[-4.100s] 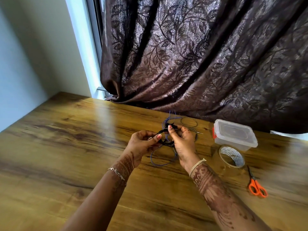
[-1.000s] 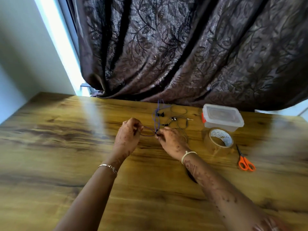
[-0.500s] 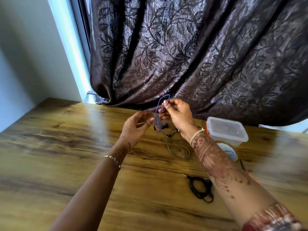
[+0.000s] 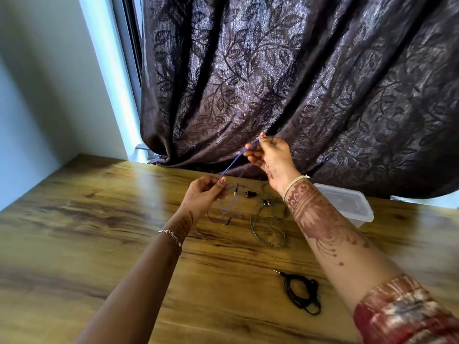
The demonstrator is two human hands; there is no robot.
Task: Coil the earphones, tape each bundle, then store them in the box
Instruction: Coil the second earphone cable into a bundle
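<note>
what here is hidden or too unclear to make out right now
All in the head view:
- Plastic box: near part hidden behind the right forearm; contents unreadable through the cloudy lid.
- Blue earphone cable: pinched between left hand and right hand; its lower end is motion-blurred, earbuds indistinct.
- Black coiled earphones: whether they are taped is too small to tell.
- Grey earphones: upper loop hidden by the right wrist.

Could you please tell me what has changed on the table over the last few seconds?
The black earphones were let go and now lie coiled on the table. Both hands took up the blue earphones; the right hand has pulled the cable up, away from the left hand. The grey earphones and box stayed put.
</note>
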